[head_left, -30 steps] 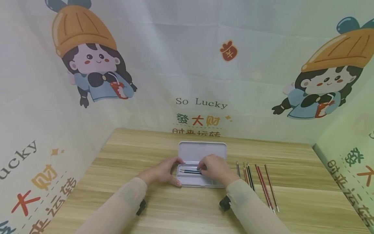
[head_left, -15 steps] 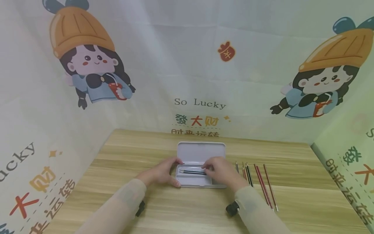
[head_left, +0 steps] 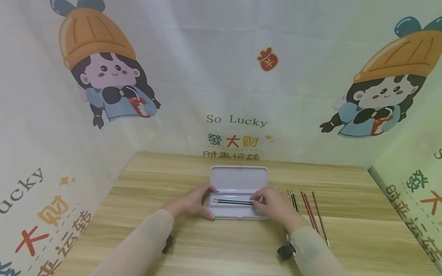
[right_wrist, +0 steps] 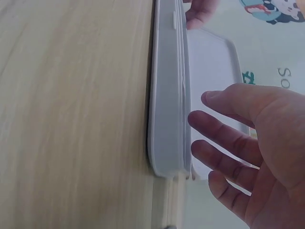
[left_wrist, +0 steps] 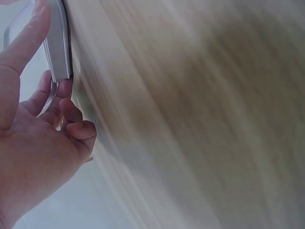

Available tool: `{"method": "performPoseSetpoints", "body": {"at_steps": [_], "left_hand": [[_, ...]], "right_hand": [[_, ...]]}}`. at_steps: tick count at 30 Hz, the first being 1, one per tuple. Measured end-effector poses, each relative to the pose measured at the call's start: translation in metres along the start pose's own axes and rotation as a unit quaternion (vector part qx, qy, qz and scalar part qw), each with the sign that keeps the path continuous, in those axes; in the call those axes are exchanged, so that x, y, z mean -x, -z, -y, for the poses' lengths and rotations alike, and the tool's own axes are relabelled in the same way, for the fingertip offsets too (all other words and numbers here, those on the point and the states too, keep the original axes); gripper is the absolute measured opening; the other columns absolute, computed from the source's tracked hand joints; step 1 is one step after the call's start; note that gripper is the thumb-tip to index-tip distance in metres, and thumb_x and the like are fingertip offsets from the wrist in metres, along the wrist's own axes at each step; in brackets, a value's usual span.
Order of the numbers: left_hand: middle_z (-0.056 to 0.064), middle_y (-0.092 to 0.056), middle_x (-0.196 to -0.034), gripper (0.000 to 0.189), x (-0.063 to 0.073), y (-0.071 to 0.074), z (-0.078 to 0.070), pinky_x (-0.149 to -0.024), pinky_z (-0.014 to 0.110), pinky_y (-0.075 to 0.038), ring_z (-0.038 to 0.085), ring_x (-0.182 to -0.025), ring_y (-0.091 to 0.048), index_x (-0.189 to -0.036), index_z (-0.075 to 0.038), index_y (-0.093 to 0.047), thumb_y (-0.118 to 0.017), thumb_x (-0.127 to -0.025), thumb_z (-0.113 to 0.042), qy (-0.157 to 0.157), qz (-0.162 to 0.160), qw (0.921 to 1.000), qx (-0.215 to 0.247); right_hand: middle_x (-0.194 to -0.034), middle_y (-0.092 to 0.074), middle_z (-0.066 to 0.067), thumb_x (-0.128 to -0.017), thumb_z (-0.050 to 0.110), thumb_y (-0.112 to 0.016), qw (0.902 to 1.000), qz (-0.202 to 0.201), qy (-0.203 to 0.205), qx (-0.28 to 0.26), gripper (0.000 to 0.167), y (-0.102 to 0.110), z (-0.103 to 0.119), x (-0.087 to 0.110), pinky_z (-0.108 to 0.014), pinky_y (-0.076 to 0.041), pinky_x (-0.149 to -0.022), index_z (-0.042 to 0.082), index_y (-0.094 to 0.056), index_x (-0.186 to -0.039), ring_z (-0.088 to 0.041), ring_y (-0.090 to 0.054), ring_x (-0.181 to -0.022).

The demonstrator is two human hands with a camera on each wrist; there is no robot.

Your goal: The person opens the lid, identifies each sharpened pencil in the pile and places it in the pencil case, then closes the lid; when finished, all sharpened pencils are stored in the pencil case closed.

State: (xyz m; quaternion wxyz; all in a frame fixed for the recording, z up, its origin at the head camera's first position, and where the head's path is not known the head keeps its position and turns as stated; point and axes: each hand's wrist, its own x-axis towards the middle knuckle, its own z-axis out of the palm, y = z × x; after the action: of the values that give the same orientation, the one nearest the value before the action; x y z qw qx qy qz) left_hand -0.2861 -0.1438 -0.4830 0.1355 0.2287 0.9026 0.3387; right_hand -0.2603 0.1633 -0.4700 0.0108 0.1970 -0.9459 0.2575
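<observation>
A white pencil case (head_left: 228,212) lies on the wooden table with its lid (head_left: 238,178) raised at the back. Dark pencils (head_left: 233,201) lie lengthwise in its rear compartment, tips to the left. My left hand (head_left: 193,201) grips the case's left end, thumb at the front corner and fingers at the back. Over the right end is my right hand (head_left: 276,207), beside the pencils' back ends. In the right wrist view its fingers (right_wrist: 224,164) are loosely bent with a gap to the thumb, and nothing shows between them. Part of the case's right end is hidden by this hand.
Right of the case, several loose pencils lie on the table (head_left: 355,207): dark ones (head_left: 294,201) partly behind my right hand, red ones (head_left: 309,211), and a brownish-red one (head_left: 321,218) farthest right. A printed cloth (head_left: 297,115) hangs behind and beside the table.
My right hand has moved rightward along the case, from the middle to its right end, uncovering more of the pencils inside. My left hand stays at the left end.
</observation>
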Motion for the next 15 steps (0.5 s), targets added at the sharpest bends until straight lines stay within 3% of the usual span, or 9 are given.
{"method": "performPoseSetpoints", "body": {"at_steps": [6,15], "left_hand": [[0.019,-0.056,-0.144,0.082,0.0,-0.001,0.001,-0.124,0.056,-0.033,0.04,-0.141,-0.047,-0.135,-0.006,-0.054,-0.097,-0.066,-0.021,0.0,-0.004,1.0,0.0],[0.018,-0.057,-0.143,0.082,0.0,-0.002,0.002,-0.123,0.056,-0.034,0.039,-0.14,-0.048,-0.135,-0.006,-0.055,-0.097,-0.066,-0.021,0.0,-0.003,1.0,0.0]], "right_hand": [[-0.097,-0.074,0.004,-0.092,0.018,-0.075,0.9996,-0.006,-0.027,-0.003,0.013,0.006,-0.007,0.01,-0.031,-0.055,-0.072,0.017,-0.08,-0.105,-0.009,-0.062,-0.081],[-0.104,-0.076,-0.004,-0.092,0.015,-0.074,0.999,-0.015,-0.029,-0.03,0.015,0.016,-0.021,0.025,-0.034,-0.058,-0.075,0.012,-0.079,-0.107,-0.013,-0.065,-0.085]]}}
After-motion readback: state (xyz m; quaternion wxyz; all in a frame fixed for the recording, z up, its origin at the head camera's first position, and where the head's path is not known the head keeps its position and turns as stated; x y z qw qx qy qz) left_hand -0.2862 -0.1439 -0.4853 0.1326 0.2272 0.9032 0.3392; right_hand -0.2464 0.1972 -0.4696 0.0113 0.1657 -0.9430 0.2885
